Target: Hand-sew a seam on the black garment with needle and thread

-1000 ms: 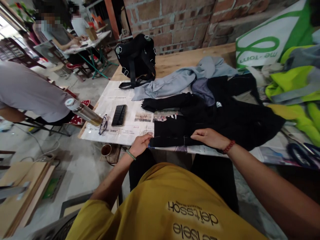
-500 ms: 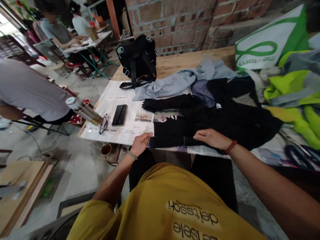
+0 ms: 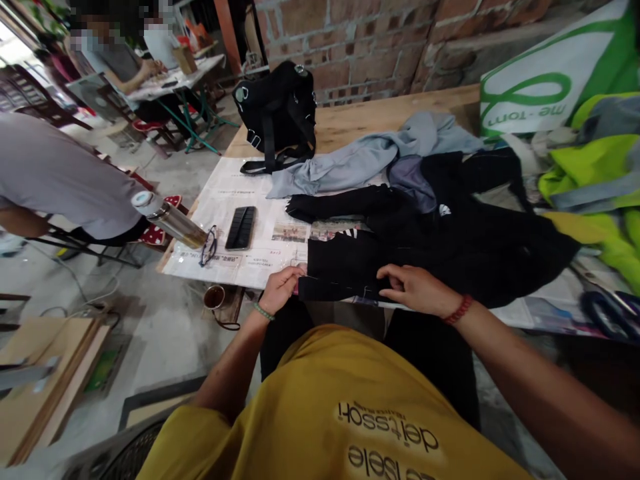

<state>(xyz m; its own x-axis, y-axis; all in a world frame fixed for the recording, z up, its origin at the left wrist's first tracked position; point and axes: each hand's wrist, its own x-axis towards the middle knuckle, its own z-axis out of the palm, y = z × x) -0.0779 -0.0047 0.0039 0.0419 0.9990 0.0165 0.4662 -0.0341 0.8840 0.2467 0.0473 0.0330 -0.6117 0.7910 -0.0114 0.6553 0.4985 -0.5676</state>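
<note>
**Left hand (image 3: 281, 289) pinched, right hand (image 3: 415, 287) parted, at a black garment's (image 3: 343, 257) near edge**

The black garment lies along the near edge of the table (image 3: 360, 123), spreading right. The left hand has thumb and finger closed, apparently on its near left corner. The right hand is loosely curled over the same edge — a gap shows between thumb and forefinger, and I cannot tell whether the other fingers have cloth.

The step in hand looks like lining up the near strip, marked with pale stitches. My judgement: the next move calls for a steady left pinch and a light, flat touch on the right.

Scissors (image 3: 588, 307) lie at the near right. Glasses (image 3: 209, 247), a phone (image 3: 241, 227) and a bottle (image 3: 173, 223) stand or lie to the left — beyond are a grey garment (image 3: 345, 167) and a black bag (image 3: 277, 100).
</note>
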